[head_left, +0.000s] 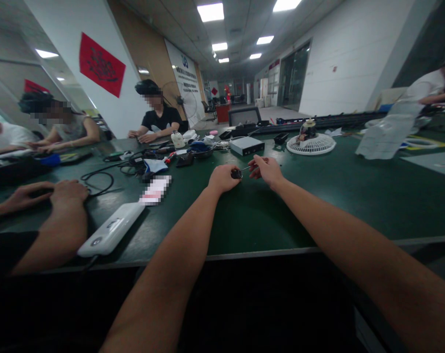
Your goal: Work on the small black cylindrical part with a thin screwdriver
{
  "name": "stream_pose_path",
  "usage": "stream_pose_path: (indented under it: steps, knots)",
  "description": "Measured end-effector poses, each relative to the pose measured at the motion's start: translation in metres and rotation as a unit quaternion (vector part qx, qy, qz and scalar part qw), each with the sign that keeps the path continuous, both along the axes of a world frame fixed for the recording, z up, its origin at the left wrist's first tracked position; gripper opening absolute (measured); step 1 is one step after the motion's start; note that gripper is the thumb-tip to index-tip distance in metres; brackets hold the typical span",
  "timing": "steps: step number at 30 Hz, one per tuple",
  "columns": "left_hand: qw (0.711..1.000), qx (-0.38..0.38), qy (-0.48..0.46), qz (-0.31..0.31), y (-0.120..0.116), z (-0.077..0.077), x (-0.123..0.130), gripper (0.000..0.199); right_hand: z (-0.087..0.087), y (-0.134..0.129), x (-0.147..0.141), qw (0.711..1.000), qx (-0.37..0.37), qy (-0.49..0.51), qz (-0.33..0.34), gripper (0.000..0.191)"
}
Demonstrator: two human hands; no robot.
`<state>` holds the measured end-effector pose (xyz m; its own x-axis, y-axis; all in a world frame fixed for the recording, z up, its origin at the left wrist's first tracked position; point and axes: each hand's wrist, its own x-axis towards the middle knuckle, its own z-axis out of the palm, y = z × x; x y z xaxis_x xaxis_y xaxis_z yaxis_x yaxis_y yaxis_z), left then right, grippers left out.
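Observation:
Above the green table (237, 225), my left hand (222, 179) is closed around a small black rounded part (236, 174). Its fingers cover much of the part, and I cannot tell exactly what it is. Just to the right, my right hand (266, 170) pinches a slim screwdriver (246, 168), whose thin metal shaft points left at the black part. Most of the handle is hidden by the fingers. Whether the tip touches the part is too small to tell. Both hands are close together, a little in front of a grey metal box (246, 146).
A white fan grille (310, 144) with a motor lies at the back right. Black cables (101, 181) and a white power bank (114, 229) are on the left, beside a neighbour's forearms (66, 211). Another person (156, 117) sits across the table. A crumpled clear plastic sheet (386, 132) stands right.

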<state>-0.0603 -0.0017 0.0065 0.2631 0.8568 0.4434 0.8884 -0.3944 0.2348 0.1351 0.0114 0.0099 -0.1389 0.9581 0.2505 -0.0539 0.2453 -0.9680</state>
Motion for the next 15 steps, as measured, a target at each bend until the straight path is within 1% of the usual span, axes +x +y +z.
stream_pose_path:
  steps: [3,6,10,15]
  knots:
    - [1.000,0.000,-0.003,-0.004,0.0009,-0.0006,-0.0005,0.034,0.0008,-0.0012,0.0001,1.000,-0.006,-0.009,0.013,0.040]
    - [1.000,-0.001,-0.001,-0.003,0.0019,-0.0013,-0.0008,0.034,-0.0008,0.0014,0.0002,0.999,-0.012,-0.030,-0.008,0.042]
    - [1.000,0.001,0.001,-0.001,0.0024,-0.0019,-0.0008,0.034,-0.0024,0.0040,0.0004,0.999,-0.003,-0.034,-0.035,0.039]
    - [1.000,-0.002,0.000,-0.004,0.0020,-0.0014,-0.0007,0.035,0.0001,0.0001,0.0002,1.000,0.000,-0.003,0.002,0.038]
